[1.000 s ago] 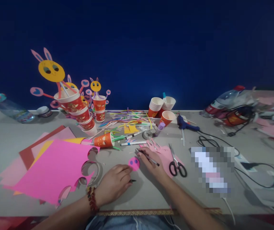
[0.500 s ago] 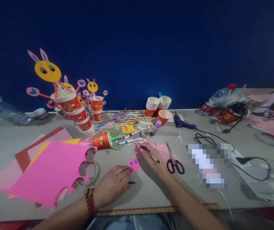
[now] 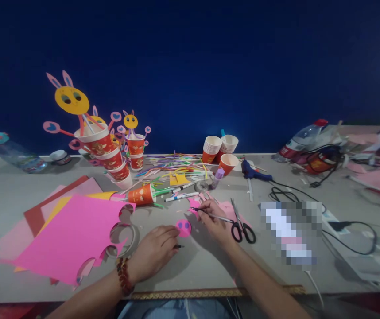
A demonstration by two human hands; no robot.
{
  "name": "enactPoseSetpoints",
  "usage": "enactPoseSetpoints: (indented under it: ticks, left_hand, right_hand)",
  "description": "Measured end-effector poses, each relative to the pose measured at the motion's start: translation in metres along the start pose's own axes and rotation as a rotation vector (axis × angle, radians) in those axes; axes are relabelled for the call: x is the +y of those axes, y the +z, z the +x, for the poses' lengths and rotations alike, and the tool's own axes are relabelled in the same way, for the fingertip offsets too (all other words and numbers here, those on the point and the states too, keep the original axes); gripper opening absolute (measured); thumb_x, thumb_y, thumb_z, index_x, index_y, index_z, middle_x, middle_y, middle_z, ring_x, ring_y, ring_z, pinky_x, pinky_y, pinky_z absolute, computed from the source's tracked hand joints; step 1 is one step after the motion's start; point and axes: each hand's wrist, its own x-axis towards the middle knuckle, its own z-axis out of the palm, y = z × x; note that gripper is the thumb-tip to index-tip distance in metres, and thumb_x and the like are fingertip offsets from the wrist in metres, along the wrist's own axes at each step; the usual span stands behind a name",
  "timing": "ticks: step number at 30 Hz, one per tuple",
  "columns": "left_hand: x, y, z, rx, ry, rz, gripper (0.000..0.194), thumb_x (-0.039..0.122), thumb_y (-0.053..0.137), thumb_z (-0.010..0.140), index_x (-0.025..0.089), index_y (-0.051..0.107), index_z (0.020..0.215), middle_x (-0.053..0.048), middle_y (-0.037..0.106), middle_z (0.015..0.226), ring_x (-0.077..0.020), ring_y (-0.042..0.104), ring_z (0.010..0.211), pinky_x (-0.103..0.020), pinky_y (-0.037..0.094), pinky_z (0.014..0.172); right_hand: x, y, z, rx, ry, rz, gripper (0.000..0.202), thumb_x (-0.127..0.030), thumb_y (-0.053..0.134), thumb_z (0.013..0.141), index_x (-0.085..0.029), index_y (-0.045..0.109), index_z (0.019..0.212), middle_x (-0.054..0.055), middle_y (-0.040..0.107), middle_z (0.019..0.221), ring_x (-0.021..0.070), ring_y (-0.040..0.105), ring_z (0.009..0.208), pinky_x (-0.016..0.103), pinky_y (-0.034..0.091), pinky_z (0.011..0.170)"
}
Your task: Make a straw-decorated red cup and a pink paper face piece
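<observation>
My left hand (image 3: 158, 248) rests on the table, its fingertips at the left edge of a pink paper circle (image 3: 184, 230) with two purple spots. A small black piece, which looks like a pen cap (image 3: 179, 246), pokes out from under its curled fingers. Up and to the right, my right hand (image 3: 212, 217) is closed around a slim pen (image 3: 221, 217), its dark tip pointing left over a bright pink paper scrap (image 3: 192, 204). Black-handled scissors (image 3: 241, 228) lie just right of this hand, beside pale pink paper offcuts (image 3: 227, 207).
Coloured paper sheets (image 3: 73, 235) and a tape roll (image 3: 128, 241) lie left. Stacked cups with paper figures (image 3: 98, 141) stand behind them. Pipe cleaners (image 3: 176, 164), markers (image 3: 180, 197), paper cups (image 3: 228, 163), a glue gun (image 3: 254, 171) and cables are spread behind and right.
My right hand has turned the pen flatter, its tail now reaching toward the scissors. My left hand has shifted slightly, staying at the pink circle. The whole view has moved a little.
</observation>
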Motion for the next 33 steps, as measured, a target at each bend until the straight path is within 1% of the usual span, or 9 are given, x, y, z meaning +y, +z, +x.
enactPoseSetpoints:
  ticks: [3, 6, 9, 16, 20, 23, 25, 28, 33]
  left_hand:
    - [0.002, -0.003, 0.000, 0.060, -0.109, -0.127, 0.018, 0.021, 0.047, 0.101, 0.018, 0.061, 0.111, -0.010, 0.071, 0.120, -0.0226, 0.065, 0.113, -0.038, 0.054, 0.098]
    - [0.007, -0.009, 0.005, 0.026, -0.276, -0.301, 0.021, 0.025, 0.045, 0.103, 0.020, 0.062, 0.113, -0.007, 0.072, 0.109, -0.0184, 0.067, 0.103, -0.031, 0.055, 0.091]
    - [0.011, -0.012, 0.009, 0.002, -0.356, -0.363, 0.022, 0.031, 0.047, 0.103, 0.021, 0.066, 0.108, -0.005, 0.072, 0.101, -0.0177, 0.068, 0.094, -0.028, 0.055, 0.085]
    - [0.012, -0.012, 0.017, -0.041, -0.304, -0.223, 0.025, 0.033, 0.045, 0.104, 0.019, 0.065, 0.102, -0.007, 0.071, 0.095, -0.0202, 0.066, 0.090, -0.030, 0.054, 0.082]
    - [0.015, -0.011, 0.023, -0.120, -0.266, -0.123, 0.023, 0.032, 0.044, 0.104, 0.018, 0.063, 0.102, -0.007, 0.071, 0.092, -0.0220, 0.067, 0.089, -0.033, 0.052, 0.081]
    - [0.020, -0.014, 0.025, -0.176, -0.264, -0.082, 0.023, 0.031, 0.042, 0.104, 0.019, 0.061, 0.098, -0.006, 0.071, 0.090, -0.0217, 0.068, 0.082, -0.031, 0.051, 0.073]
    - [0.025, -0.017, 0.026, -0.194, -0.271, -0.066, 0.025, 0.031, 0.040, 0.105, 0.019, 0.059, 0.095, -0.005, 0.072, 0.089, -0.0216, 0.069, 0.080, -0.030, 0.049, 0.070]
    - [0.033, -0.023, 0.028, -0.211, -0.246, -0.020, 0.027, 0.030, 0.037, 0.105, 0.020, 0.056, 0.089, -0.005, 0.071, 0.084, -0.0219, 0.068, 0.075, -0.030, 0.047, 0.066]
    - [0.043, -0.026, 0.035, -0.227, -0.191, 0.035, 0.022, 0.026, 0.042, 0.103, 0.020, 0.056, 0.086, -0.004, 0.071, 0.080, -0.0224, 0.068, 0.071, -0.029, 0.045, 0.063]
  right_hand:
    - [-0.006, -0.001, -0.004, -0.059, 0.017, 0.074, 0.013, -0.035, 0.064, 0.084, -0.023, 0.059, 0.080, -0.003, 0.058, 0.062, 0.0152, 0.057, 0.054, 0.027, 0.044, 0.052]
    - [-0.007, -0.001, -0.011, -0.161, 0.088, 0.260, 0.021, -0.039, 0.069, 0.079, -0.022, 0.058, 0.074, -0.004, 0.056, 0.058, 0.0119, 0.049, 0.046, 0.024, 0.037, 0.046]
    - [-0.006, 0.001, -0.018, -0.262, 0.153, 0.382, 0.027, -0.046, 0.068, 0.078, -0.021, 0.059, 0.074, -0.003, 0.056, 0.054, 0.0110, 0.045, 0.042, 0.023, 0.033, 0.043]
    - [-0.011, 0.005, -0.018, -0.402, 0.089, 0.273, 0.022, -0.041, 0.067, 0.083, -0.020, 0.062, 0.076, -0.002, 0.059, 0.057, 0.0123, 0.051, 0.047, 0.021, 0.035, 0.043]
    - [-0.015, 0.006, -0.019, -0.469, 0.017, 0.215, 0.028, -0.046, 0.059, 0.091, -0.021, 0.066, 0.081, -0.001, 0.060, 0.061, 0.0135, 0.054, 0.051, 0.022, 0.040, 0.047]
    - [-0.015, 0.009, -0.023, -0.395, -0.053, 0.114, 0.044, -0.051, 0.043, 0.099, -0.021, 0.069, 0.081, 0.004, 0.066, 0.072, 0.0168, 0.060, 0.063, 0.027, 0.048, 0.060]
    - [-0.012, 0.012, -0.028, -0.294, -0.090, 0.048, 0.054, -0.054, 0.037, 0.101, -0.021, 0.066, 0.071, 0.004, 0.064, 0.068, 0.0182, 0.059, 0.064, 0.030, 0.049, 0.064]
    - [-0.001, 0.019, -0.038, -0.182, -0.069, 0.025, 0.061, -0.058, 0.033, 0.100, -0.022, 0.057, 0.058, 0.001, 0.051, 0.052, 0.0181, 0.052, 0.054, 0.031, 0.046, 0.059]
    - [0.014, 0.027, -0.050, -0.072, -0.017, 0.080, 0.061, -0.063, 0.029, 0.099, -0.024, 0.053, 0.059, 0.001, 0.048, 0.052, 0.0188, 0.048, 0.050, 0.032, 0.043, 0.049]
